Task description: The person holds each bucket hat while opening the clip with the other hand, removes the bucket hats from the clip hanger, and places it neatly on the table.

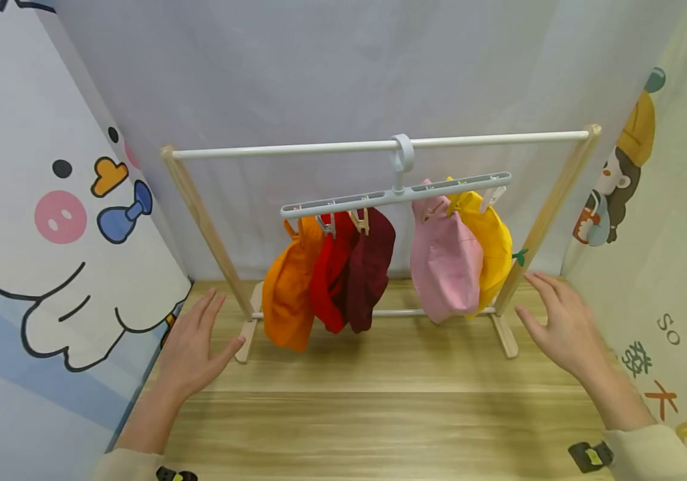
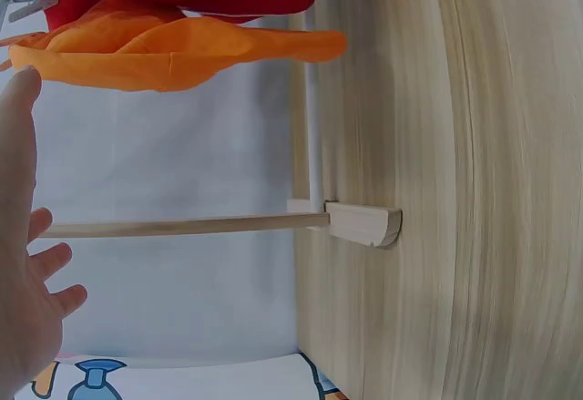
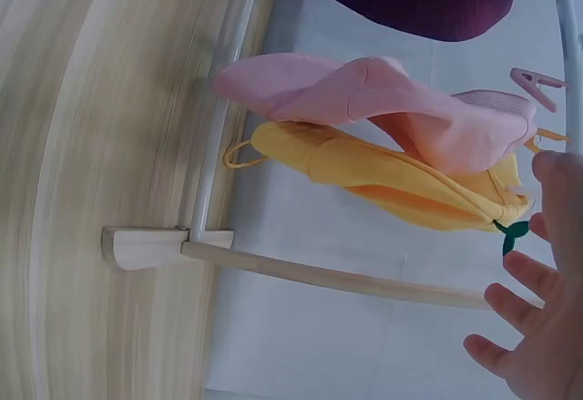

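My left hand (image 1: 190,351) is held in the air left of the rack's left foot, its fingers spread and nothing in them. On the other side my right hand (image 1: 566,327) hovers by the right post, also empty with fingers apart. Between them a grey clip hanger (image 1: 349,202) hooks over the rack's white top bar (image 1: 289,149), tilted slightly up to the right. Clothespins on it hold an orange hat (image 1: 289,294), a red hat (image 1: 327,287), a maroon hat (image 1: 370,274), a pink hat (image 1: 446,267) and a yellow hat (image 1: 496,247) with a green sprout.
The rack's wooden posts (image 1: 208,234) stand on short wooden feet (image 1: 504,336) on a wood-grain tabletop (image 1: 349,414). A plain pale cloth (image 1: 331,73) hangs behind. Printed cartoon sheets (image 1: 13,167) wall in both sides. Black straps (image 1: 590,457) sit at the wrists.
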A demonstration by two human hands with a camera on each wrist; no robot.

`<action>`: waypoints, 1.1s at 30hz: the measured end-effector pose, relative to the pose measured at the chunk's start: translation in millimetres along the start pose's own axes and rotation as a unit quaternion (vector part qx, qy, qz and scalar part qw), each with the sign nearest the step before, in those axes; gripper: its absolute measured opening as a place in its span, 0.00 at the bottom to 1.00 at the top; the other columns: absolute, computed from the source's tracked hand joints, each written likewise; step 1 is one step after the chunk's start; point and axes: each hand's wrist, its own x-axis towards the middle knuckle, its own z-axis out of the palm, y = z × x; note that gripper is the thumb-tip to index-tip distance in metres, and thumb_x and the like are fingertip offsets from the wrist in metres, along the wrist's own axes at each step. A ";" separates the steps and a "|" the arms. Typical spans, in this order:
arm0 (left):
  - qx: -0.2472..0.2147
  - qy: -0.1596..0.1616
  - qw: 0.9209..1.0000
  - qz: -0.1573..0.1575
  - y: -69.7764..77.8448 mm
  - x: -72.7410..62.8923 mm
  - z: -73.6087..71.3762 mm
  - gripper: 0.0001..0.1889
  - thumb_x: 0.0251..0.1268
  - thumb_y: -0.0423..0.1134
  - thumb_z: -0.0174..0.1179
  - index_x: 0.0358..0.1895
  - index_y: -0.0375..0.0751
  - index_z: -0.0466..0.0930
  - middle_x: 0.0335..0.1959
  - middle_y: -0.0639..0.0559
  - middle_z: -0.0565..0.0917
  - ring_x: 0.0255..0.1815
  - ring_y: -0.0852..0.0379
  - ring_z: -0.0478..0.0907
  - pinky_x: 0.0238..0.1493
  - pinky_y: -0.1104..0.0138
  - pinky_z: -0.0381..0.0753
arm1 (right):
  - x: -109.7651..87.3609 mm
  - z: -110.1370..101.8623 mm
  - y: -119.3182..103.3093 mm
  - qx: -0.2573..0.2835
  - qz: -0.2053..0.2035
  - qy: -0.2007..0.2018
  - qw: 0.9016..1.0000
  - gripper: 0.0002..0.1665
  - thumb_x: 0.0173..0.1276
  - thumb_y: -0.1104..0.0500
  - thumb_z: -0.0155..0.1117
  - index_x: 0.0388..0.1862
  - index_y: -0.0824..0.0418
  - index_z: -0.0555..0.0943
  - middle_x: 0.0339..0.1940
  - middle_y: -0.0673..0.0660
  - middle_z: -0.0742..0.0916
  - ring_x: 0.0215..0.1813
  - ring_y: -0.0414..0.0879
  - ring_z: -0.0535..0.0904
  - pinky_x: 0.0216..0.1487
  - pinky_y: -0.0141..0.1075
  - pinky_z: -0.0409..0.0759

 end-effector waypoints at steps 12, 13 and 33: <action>-0.073 0.010 0.997 -0.039 4.1 -0.5 10.9 0.38 0.55 0.51 0.61 0.67 0.38 0.59 0.68 0.39 0.60 0.65 0.36 0.58 0.58 0.41 0.59 | 8.8 8.7 -13.7 0.026 0.001 0.020 0.999 0.32 0.50 0.66 0.68 0.57 0.67 0.72 0.51 0.69 0.78 0.51 0.65 0.72 0.50 0.57 0.68; -0.074 0.010 0.996 -0.042 4.7 -0.2 11.9 0.38 0.55 0.51 0.61 0.67 0.38 0.59 0.68 0.39 0.60 0.65 0.37 0.58 0.58 0.42 0.59 | 9.8 9.6 -15.3 0.028 0.001 0.024 0.999 0.32 0.50 0.66 0.68 0.57 0.67 0.72 0.50 0.70 0.78 0.50 0.65 0.72 0.50 0.57 0.68; -0.131 0.058 0.987 -0.068 12.8 5.7 28.1 0.35 0.51 0.44 0.66 0.63 0.37 0.64 0.61 0.39 0.69 0.62 0.40 0.64 0.59 0.46 0.62 | 32.1 30.8 -40.6 0.059 -0.033 0.076 0.995 0.24 0.49 0.68 0.68 0.48 0.69 0.77 0.41 0.65 0.80 0.44 0.59 0.75 0.43 0.49 0.72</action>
